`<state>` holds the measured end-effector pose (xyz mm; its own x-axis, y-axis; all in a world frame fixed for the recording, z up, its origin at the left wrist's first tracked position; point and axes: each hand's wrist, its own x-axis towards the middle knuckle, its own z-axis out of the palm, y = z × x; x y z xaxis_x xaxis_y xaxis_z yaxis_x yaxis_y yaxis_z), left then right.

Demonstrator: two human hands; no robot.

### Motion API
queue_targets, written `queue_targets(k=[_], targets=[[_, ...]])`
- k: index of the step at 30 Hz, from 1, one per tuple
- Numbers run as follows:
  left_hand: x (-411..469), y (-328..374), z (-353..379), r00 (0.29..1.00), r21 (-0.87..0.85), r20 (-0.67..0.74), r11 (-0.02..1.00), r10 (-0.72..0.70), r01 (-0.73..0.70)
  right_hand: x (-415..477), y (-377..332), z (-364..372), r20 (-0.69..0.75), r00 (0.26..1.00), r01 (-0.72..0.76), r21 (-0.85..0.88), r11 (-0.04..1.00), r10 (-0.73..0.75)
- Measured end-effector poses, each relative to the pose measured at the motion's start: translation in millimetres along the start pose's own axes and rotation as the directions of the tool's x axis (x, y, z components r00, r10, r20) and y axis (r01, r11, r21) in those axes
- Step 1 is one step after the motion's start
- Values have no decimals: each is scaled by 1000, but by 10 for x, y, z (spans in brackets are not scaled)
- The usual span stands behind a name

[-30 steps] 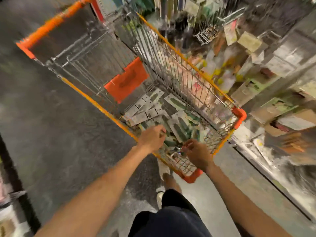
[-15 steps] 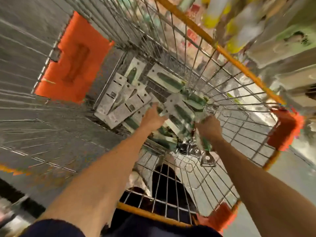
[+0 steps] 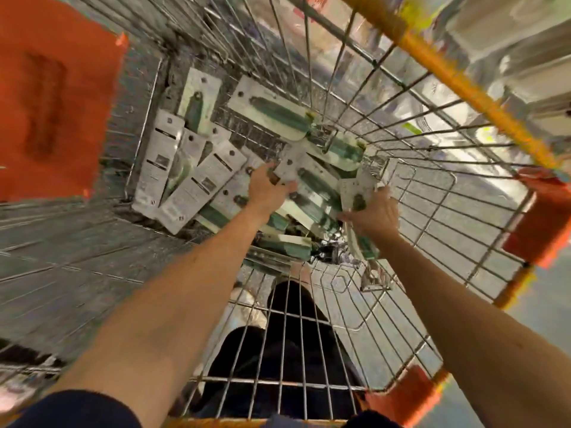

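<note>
Both my arms reach down into a wire shopping cart with orange trim. Its bottom holds several flat white card packs with green-handled tools. My left hand grips the edge of one white card pack in the middle of the pile. My right hand holds another white card pack upright near the cart's near right corner. The picture is blurred, so finger detail is hard to read.
An orange plastic panel hangs on the cart's left wall. Store shelving with packaged goods runs along the right. The folded wire child-seat flap lies against the near wall. My dark trousers and shoes show through the mesh below.
The camera has dropped from above the cart to deep inside it. Both hands moved from the cart's near rim down to the packs on the bottom, and each took hold of one.
</note>
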<state>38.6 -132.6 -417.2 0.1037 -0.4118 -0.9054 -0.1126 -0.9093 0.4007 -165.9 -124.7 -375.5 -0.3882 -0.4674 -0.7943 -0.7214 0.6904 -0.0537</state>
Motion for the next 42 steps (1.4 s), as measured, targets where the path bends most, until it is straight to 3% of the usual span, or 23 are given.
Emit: queue_targets(k=[8, 20, 23, 26, 28, 34, 38, 42], targets=[[-409, 80, -120, 998, -62, 14, 996, 59, -58, -61, -6, -164, 86, 996, -23, 278, 960, -1], [-1390, 401, -433, 927, -108, -191, 931, 324, -347, -715, -175, -557, -45, 961, 253, 533, 807, -272], [-1697, 420, -704, 853, -81, -213, 861, 477, -502, -961, -192, -645, -59, 949, 287, 564, 774, -309], [-2035, 482, -929, 803, -2, -259, 831, 537, -557, -1277, -175, -713, -114, 918, 375, 560, 739, -380], [-2281, 497, -1041, 760, -43, -238, 775, 604, -630, -1546, -190, -778, -136, 897, 420, 562, 712, -421], [-3118, 392, -1573, 627, -5, -226, 643, 746, -766, -2625, -237, -975, -163, 787, 554, 611, 565, -595], [-3964, 351, -1885, 436, 110, -166, 456, 884, -883, -3531, -220, -1050, -188, 695, 648, 583, 490, -694], [-4822, 245, -2202, 255, 172, -112, 272, 960, -947, -4515, -141, -1045, -197, 544, 743, 565, 359, -815]])
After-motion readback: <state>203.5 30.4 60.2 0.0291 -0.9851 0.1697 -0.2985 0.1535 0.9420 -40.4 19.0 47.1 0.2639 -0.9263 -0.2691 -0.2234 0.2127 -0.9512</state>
